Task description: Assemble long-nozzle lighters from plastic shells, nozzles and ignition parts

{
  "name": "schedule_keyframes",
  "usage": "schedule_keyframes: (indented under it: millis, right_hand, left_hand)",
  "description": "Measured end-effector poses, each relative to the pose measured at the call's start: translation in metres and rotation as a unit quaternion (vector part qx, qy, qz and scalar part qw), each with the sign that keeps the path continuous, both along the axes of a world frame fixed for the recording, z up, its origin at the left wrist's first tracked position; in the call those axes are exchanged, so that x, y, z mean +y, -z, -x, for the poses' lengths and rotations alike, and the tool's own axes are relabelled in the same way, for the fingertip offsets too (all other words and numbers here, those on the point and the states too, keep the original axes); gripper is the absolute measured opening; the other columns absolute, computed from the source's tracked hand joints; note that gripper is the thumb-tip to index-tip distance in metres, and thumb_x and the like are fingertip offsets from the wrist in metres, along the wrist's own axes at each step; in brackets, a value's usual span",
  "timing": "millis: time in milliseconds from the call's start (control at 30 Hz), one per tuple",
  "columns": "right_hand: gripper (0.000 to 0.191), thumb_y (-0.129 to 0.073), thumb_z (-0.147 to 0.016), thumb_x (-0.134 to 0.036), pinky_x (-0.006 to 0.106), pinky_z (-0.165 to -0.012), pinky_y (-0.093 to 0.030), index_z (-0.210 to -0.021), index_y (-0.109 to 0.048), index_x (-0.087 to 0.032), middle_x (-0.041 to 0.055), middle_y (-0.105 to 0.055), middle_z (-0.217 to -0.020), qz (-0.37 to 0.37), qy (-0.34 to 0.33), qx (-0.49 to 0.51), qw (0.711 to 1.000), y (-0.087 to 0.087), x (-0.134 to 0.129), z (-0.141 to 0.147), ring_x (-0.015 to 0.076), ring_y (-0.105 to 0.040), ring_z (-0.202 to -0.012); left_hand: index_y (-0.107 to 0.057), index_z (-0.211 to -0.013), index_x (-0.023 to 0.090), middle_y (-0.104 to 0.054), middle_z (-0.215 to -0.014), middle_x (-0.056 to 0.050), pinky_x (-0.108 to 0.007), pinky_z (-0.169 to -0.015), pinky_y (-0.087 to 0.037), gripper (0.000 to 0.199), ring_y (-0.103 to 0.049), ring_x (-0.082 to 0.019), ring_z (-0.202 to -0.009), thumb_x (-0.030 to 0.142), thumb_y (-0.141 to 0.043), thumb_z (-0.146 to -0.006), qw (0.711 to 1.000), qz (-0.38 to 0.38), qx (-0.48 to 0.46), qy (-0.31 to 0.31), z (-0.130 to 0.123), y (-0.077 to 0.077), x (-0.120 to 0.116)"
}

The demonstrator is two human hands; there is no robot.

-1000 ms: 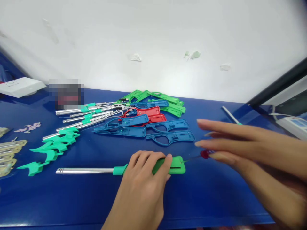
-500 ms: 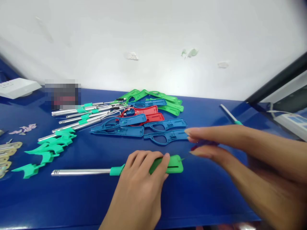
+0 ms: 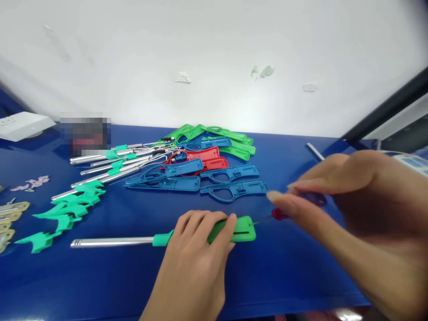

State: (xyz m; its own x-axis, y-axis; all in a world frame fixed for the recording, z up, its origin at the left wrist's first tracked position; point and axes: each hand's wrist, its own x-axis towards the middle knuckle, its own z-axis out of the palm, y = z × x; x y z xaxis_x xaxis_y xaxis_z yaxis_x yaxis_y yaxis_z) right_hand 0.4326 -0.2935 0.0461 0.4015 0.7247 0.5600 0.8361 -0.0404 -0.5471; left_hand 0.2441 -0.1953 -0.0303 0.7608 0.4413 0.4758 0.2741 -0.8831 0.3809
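A long-nosed lighter [image 3: 248, 229] with a green body and a silver tube lies across the table, tube pointing left. My left hand [image 3: 197, 254] is closed over its middle and presses it to the table, hiding much of the body. My right hand [image 3: 334, 209] pinches a small screwdriver [image 3: 279, 214] with a dark, partly red handle, mostly hidden by my fingers. Its thin, blurred shaft points left to the right end of the green body; whether the tip touches I cannot tell. Just behind lies a blue lighter shell half [image 3: 249, 187].
Behind lie green shell halves [image 3: 230, 133], red shell halves [image 3: 209, 156] and silver tubes with wires [image 3: 113, 174]. To the left are teal triggers [image 3: 72, 205], small pink parts [image 3: 35, 183] and clear yellowish parts [image 3: 10, 218]. Another silver tube [image 3: 314, 151] lies behind my right hand.
My right hand has turned and its fingers have shifted along the handle, so the screwdriver's red part and shaft show more. My left hand and the lighter have stayed in place.
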Motion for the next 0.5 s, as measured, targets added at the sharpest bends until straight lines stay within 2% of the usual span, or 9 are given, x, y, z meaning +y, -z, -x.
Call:
schedule_keyframes:
  millis: [133, 267, 500]
  right_hand:
    - [0.040, -0.070, -0.093, -0.071, 0.027, -0.055, -0.063, -0.095, -0.082, -0.032, 0.0022, -0.076, -0.074, 0.012, -0.005, 0.004, 1.000, 0.003, -0.010, 0.002, 0.0247, -0.079, -0.076]
    - [0.045, -0.070, -0.091, -0.074, 0.027, -0.054, -0.064, -0.094, -0.082, -0.031, 0.0031, -0.076, -0.074, 0.013, 0.000, 0.006, 1.000, 0.003, -0.013, -0.003, 0.0257, -0.079, -0.076]
    - [0.048, -0.070, -0.089, -0.077, 0.028, -0.053, -0.063, -0.091, -0.080, -0.030, 0.0041, -0.075, -0.074, 0.008, 0.006, 0.007, 1.000, -0.008, -0.009, -0.003, 0.0271, -0.078, -0.077]
  left_hand:
    - [-0.065, -0.139, 0.019, -0.075, -0.122, -0.006, -0.050, -0.090, -0.057, 0.037, -0.065, -0.028, -0.105, 0.008, -0.060, -0.104, 1.000, 0.005, 0.005, 0.004, 0.000, -0.001, 0.001]
    - [-0.065, -0.139, 0.019, -0.075, -0.122, -0.006, -0.049, -0.090, -0.057, 0.038, -0.066, -0.028, -0.106, 0.007, -0.059, -0.104, 1.000, 0.001, 0.003, 0.002, 0.000, -0.001, 0.002]
    - [-0.066, -0.138, 0.020, -0.076, -0.120, -0.005, -0.047, -0.087, -0.059, 0.037, -0.068, -0.027, -0.102, 0.008, -0.057, -0.103, 1.000, -0.022, -0.002, 0.002, 0.001, 0.000, 0.004]
